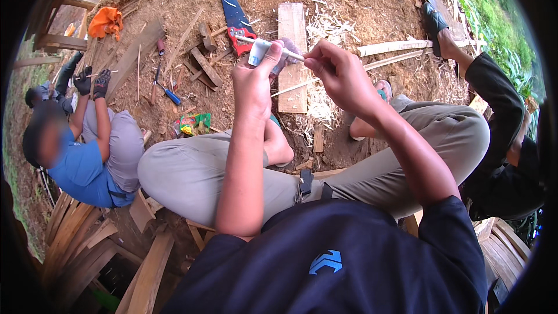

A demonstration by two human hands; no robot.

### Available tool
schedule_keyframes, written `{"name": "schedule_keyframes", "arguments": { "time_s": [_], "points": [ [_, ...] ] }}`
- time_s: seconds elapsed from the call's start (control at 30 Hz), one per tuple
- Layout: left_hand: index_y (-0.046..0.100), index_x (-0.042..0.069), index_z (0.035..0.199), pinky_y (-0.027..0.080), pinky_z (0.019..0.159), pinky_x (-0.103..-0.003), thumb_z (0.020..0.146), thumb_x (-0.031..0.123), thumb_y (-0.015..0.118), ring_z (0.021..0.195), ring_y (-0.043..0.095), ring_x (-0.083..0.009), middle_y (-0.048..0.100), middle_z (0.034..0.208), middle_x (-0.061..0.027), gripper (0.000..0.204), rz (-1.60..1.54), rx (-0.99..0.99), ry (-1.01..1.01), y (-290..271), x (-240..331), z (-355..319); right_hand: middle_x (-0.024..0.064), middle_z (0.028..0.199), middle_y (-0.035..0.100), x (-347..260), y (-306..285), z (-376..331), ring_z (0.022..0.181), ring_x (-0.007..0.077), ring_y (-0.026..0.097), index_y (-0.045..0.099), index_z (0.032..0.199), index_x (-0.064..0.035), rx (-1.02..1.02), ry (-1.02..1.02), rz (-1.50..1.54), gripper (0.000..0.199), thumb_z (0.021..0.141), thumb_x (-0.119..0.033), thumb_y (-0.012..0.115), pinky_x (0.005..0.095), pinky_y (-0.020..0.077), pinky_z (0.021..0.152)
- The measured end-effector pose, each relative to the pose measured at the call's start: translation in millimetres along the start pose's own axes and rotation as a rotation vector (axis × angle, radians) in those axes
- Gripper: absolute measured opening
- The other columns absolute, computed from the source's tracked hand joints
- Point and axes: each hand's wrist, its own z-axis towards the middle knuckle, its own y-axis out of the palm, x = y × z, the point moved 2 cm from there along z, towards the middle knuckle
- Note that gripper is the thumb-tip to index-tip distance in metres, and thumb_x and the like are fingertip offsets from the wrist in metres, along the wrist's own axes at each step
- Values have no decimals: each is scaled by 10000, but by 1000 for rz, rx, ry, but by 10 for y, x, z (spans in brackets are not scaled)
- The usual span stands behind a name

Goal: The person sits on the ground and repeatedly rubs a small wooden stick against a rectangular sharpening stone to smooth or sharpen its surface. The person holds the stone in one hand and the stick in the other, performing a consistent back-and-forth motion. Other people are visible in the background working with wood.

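My left hand [254,81] is raised in front of me, its thumb pressed on a small folded white sheet [258,51] with blue print. The sheet wraps around a thin, pale wooden stick [294,54]. My right hand [344,75] is closed, pinching the stick's right end between thumb and fingers. The stick slants across, with its left tip poking out past the sheet. A blurred purplish patch beside the left fingers I cannot make out. Beneath both hands lies a flat wooden board [292,90], among pale shavings [328,29].
A handsaw [232,9] with a red handle lies beyond my left hand. Nearby are a mallet-like wooden block [206,36], a blue-handled tool [172,96] and a colourful wrapper [192,123]. A gloved person [87,139] sits at left; another person's leg [503,93] is at right.
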Motion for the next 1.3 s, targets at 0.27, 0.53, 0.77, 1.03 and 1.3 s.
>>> {"name": "schedule_keyframes", "arguments": {
  "time_s": [0.27, 0.53, 0.77, 1.03, 1.3],
  "points": [
    [657, 65, 1008, 436, 613, -249, 887, 196, 704, 743, 592, -98, 658, 891, -21, 185, -76, 143, 28, -237, 145, 104, 42, 639, 534, 56, 17, -71, 597, 66, 435, 607, 962, 15, 57, -81, 14, 132, 931, -113, 624, 270, 368, 542],
    [647, 56, 1035, 445, 633, -240, 886, 194, 706, 781, 599, -103, 656, 922, -22, 211, -23, 23, -17, -93, 16, 5, 213, 848, 670, -39, -24, -42, 776, 342, 665, 567, 919, 36, -38, 14, 23, 192, 919, -150, 615, 391, 490, 676],
    [653, 53, 1027, 421, 610, -221, 892, 214, 700, 757, 580, -82, 649, 910, -9, 216, -17, 153, 121, -299, 187, 144, 151, 790, 627, -51, -7, -76, 724, 225, 595, 583, 940, 32, -7, -29, 26, 169, 926, -133, 613, 348, 453, 635],
    [656, 53, 1043, 434, 597, -224, 889, 222, 703, 751, 597, -86, 656, 876, -16, 233, -31, 132, 74, -253, 159, 163, 46, 659, 556, 32, 26, -63, 615, 61, 449, 609, 963, 18, 41, -86, 36, 133, 933, -112, 622, 267, 381, 550],
    [660, 49, 1024, 420, 615, -222, 891, 197, 700, 746, 586, -82, 660, 886, -14, 203, -26, 131, 97, -273, 188, 179, 148, 791, 633, -25, -8, -81, 724, 254, 591, 595, 959, 28, 5, -38, 9, 161, 923, -127, 617, 347, 455, 635]
  ]
}}
